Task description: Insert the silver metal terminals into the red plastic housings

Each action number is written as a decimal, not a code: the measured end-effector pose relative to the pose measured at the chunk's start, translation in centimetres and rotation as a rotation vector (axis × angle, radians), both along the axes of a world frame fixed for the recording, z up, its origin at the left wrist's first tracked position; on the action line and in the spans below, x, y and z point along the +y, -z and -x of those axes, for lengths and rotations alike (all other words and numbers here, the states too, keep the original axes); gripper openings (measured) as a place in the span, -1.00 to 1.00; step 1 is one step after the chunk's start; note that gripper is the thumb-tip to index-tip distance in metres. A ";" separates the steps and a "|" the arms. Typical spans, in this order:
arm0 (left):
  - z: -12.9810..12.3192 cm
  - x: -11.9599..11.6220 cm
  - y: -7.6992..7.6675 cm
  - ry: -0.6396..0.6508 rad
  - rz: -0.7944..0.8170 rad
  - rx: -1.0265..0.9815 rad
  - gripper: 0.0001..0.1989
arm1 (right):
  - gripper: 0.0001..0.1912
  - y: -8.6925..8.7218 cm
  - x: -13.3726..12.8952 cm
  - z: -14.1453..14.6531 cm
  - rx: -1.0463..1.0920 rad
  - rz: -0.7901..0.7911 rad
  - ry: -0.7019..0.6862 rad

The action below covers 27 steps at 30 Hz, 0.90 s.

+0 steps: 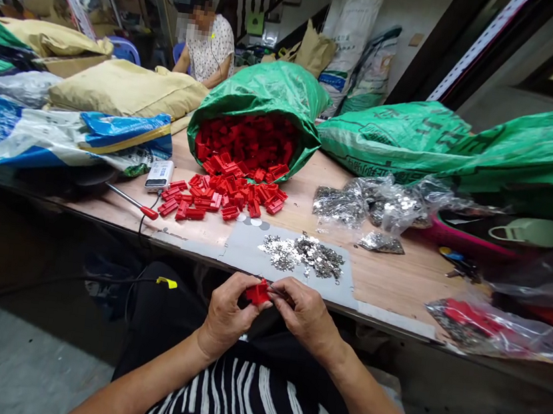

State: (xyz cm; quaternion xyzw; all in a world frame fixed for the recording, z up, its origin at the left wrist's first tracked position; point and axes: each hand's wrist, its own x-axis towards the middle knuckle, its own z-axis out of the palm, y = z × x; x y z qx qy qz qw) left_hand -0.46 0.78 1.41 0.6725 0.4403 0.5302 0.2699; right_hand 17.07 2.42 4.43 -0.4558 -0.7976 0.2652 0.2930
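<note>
Block (258,292), red plastic, is sitting between the two sets of fingertips, just short of the table (382,284) edge. Left hand (228,308) is the nearer one, thumb and fingers clamping the block from its left. Right hand (307,315) is facing it from the other side, thumb and fingers pinching a thin dark piece (280,292) right beside the block – too small to identify. Can't tell if that piece is touching. Long axis seems to be running roughly side to side, hand to hand; fingers are covering the ends, so not certain.

Nothing is standing between the right fingertips and the block. Past the fingers, slightly right, loose metal bits (320,259) are lying on a grey mat (240,256). Ahead-left of the fingers, more red blocks (218,193) are spilling from a green sack (272,79) – a red-handled rod (149,213) is lying left of them. Clear bags (340,205) are resting ahead-right, well apart from the fingers.
</note>
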 end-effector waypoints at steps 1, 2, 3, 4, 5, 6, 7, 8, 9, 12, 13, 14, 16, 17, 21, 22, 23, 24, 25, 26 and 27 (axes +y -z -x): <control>0.0 -0.1 0.0 0.004 -0.004 -0.002 -0.75 | -0.91 0.0 0.0 0.1 0.017 0.014 0.001; -0.1 -0.2 0.0 0.005 -0.001 -0.009 -0.75 | -0.91 0.0 -0.1 0.3 0.038 0.035 0.004; -0.1 -0.3 0.0 0.002 0.005 -0.020 -0.75 | -0.89 -0.1 -0.1 0.4 0.062 0.060 0.010; -0.1 -0.4 0.0 -0.003 0.017 -0.037 -0.74 | -0.86 -0.2 -0.1 0.4 0.088 0.089 0.013; -0.1 -0.4 0.1 -0.010 0.031 -0.058 -0.74 | -0.83 -0.3 -0.1 0.4 0.115 0.123 0.008; -0.1 -0.5 0.2 -0.015 0.044 -0.080 -0.73 | -0.80 -0.3 -0.1 0.3 0.146 0.161 -0.006; -0.1 -0.5 0.3 -0.017 0.055 -0.100 -0.73 | -0.77 -0.4 0.0 0.1 0.181 0.202 -0.025; -0.1 -0.6 0.4 -0.017 0.063 -0.115 -0.73 | -0.75 -0.4 0.0 -0.1 0.221 0.244 -0.042; -0.1 -0.6 0.4 -0.017 0.067 -0.126 -0.73 | -0.74 -0.4 0.1 -0.4 0.263 0.281 -0.046; 0.0 -0.6 0.5 -0.012 0.069 -0.125 -0.74 | -0.74 -0.2 0.2 -1.0 0.365 0.352 0.015; 0.0 -0.7 0.5 -0.010 0.070 -0.123 -0.75 | -0.75 0.0 0.3 -1.2 0.380 0.366 0.035; 0.0 -0.7 0.4 -0.006 0.071 -0.122 -0.75 | -0.76 0.1 0.3 -1.2 0.385 0.377 0.046; 0.0 -0.8 0.3 -0.006 0.069 -0.110 -0.75 | -0.78 0.5 0.3 -1.1 0.384 0.396 0.037; 0.0 -0.8 0.2 -0.011 0.062 -0.098 -0.74 | -0.78 0.6 0.4 -1.0 0.384 0.406 0.027; -0.1 -1.0 -0.1 -0.022 0.037 -0.056 -0.74 | -0.76 0.9 0.7 -0.7 0.379 0.458 0.001; -0.1 -1.0 -0.2 -0.013 0.038 -0.056 -0.74 | -0.75 0.9 0.8 -0.6 0.376 0.478 -0.010; -0.2 -1.0 -0.2 -0.003 0.040 -0.056 -0.74 | -0.72 0.9 0.9 -0.6 0.377 0.501 -0.025; -0.2 -1.1 -0.2 0.007 0.042 -0.053 -0.75 | -0.70 0.9 1.0 -0.5 0.384 0.526 -0.043; -0.2 -1.1 -0.2 0.016 0.043 -0.049 -0.75 | -0.67 1.0 1.1 -0.5 0.399 0.551 -0.061; -0.2 -1.2 -0.2 0.022 0.046 -0.044 -0.75 | -0.65 1.0 1.1 -0.4 0.422 0.572 -0.074; -0.1 -1.2 -0.1 0.025 0.052 -0.044 -0.75 | -0.63 1.1 1.1 -0.4 0.445 0.592 -0.082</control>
